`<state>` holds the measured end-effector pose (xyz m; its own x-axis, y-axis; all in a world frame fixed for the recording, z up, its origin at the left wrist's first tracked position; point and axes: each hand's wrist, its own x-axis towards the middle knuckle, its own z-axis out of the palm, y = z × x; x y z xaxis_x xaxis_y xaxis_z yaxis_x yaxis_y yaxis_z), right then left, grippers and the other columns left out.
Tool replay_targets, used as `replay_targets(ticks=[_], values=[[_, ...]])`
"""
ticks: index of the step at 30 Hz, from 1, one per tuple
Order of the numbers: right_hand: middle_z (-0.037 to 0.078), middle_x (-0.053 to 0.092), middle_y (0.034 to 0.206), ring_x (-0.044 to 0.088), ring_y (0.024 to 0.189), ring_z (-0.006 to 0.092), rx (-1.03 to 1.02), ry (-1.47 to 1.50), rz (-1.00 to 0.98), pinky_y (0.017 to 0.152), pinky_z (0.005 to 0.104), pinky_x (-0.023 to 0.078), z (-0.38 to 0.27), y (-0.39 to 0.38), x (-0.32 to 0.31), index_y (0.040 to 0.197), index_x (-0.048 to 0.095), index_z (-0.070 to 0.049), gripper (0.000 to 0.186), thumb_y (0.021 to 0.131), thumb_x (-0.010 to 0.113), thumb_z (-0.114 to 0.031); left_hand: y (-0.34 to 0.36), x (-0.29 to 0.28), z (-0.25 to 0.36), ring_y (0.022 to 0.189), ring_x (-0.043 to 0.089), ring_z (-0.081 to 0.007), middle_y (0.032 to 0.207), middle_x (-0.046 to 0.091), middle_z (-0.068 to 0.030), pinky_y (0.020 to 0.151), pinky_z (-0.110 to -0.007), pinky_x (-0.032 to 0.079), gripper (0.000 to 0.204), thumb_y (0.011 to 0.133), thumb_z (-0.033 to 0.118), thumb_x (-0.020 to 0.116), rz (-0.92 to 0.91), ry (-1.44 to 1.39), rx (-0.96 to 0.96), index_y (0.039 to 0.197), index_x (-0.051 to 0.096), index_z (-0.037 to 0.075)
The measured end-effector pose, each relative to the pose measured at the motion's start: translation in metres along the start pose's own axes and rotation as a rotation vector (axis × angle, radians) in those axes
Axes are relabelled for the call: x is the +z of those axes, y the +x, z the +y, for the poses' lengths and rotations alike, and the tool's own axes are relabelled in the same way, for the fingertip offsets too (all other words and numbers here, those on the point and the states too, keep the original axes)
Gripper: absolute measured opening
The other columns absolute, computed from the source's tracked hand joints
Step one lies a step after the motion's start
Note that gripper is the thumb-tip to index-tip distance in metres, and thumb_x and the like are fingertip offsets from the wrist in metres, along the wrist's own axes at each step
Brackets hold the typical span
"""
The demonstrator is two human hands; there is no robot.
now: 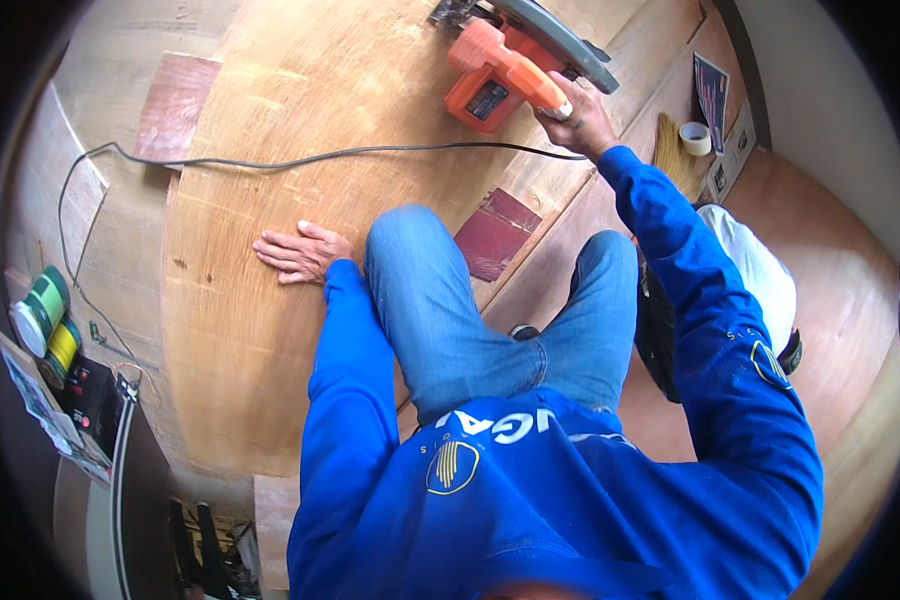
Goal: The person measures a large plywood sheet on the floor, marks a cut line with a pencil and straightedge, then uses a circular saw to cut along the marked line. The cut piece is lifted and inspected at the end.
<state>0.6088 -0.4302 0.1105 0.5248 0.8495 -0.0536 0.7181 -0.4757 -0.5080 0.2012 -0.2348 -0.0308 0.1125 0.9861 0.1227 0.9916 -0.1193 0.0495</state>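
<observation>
Gripping the saw [485,85] by its rear handle, the right hand [582,120] is wrapped around the grip; the left hand [305,252] lies flat on the board [240,350], fingers a little spread, holding nothing. Hands well apart. Saw sits at the far side of the board, ahead of the right arm (can't tell if it's resting on the wood or held just above). Probably heavy and rigid, with most of the weight in the motor body, so one hand on the back would likely let the nose dip; best hold is that handle plus a second hand up front, away from the blade side. Cord [370,152] is thin and bendy, crossing the board beyond the left hand, likely to snag.
</observation>
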Motion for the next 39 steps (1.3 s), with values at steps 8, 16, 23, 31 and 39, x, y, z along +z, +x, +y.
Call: replay_targets(ticks=[8,16,23,31,39], values=[[0.021,0.072,0.094,0.073,0.084,0.0424,-0.126,0.071,-0.034,0.072,0.0470,0.061,0.009,0.008,-0.001,0.121,0.066,-0.010,0.044,0.080,0.079,-0.019,0.002,-0.003,-0.002,0.160,0.025,-0.0348,0.175,0.025,-0.0160,0.118,-0.066,0.024,0.072,0.106,0.049,0.047,-0.062,0.048,-0.058,0.164,0.034,0.009],[0.015,0.070,0.085,0.071,0.078,0.0400,-0.006,0.158,-0.130,0.066,0.0494,0.058,0.003,0.004,-0.007,0.117,0.059,-0.015,0.054,0.069,0.084,-0.019,0.000,-0.010,0.011,0.162,0.023,-0.0327,0.175,0.023,-0.0147,0.121,-0.065,0.023,0.068,0.111,0.051,0.035,-0.048,0.000,-0.046,0.165,0.032,0.010],[0.012,0.073,0.089,0.073,0.083,0.0362,0.019,0.240,-0.237,0.067,0.0495,0.057,-0.002,0.012,-0.022,0.112,0.056,-0.014,0.058,0.064,0.087,-0.019,-0.008,0.011,-0.018,0.163,0.017,-0.0321,0.177,0.018,-0.0158,0.125,-0.064,0.022,0.073,0.111,0.056,0.029,-0.068,0.056,0.015,0.166,0.029,0.008],[0.017,0.072,0.082,0.072,0.080,0.0414,0.143,0.237,-0.340,0.065,0.0548,0.054,-0.020,0.022,-0.034,0.109,0.055,-0.012,0.047,0.070,0.080,-0.015,0.090,-0.113,0.097,0.126,0.060,-0.0416,0.136,0.064,-0.0210,0.110,-0.046,0.047,0.058,0.095,0.021,0.078,-0.424,-0.166,0.104,0.143,0.056,-0.002],[0.026,0.075,0.094,0.075,0.089,0.0429,0.371,0.937,0.349,0.075,0.0532,0.059,-0.079,-0.009,0.043,0.112,0.066,-0.004,0.034,0.080,0.072,-0.014,-0.030,-0.240,0.436,0.117,0.057,-0.0372,0.118,0.062,-0.0169,0.098,-0.054,0.045,0.087,0.066,0.070,0.090,-0.243,-0.137,0.951,0.118,0.064,0.005]])
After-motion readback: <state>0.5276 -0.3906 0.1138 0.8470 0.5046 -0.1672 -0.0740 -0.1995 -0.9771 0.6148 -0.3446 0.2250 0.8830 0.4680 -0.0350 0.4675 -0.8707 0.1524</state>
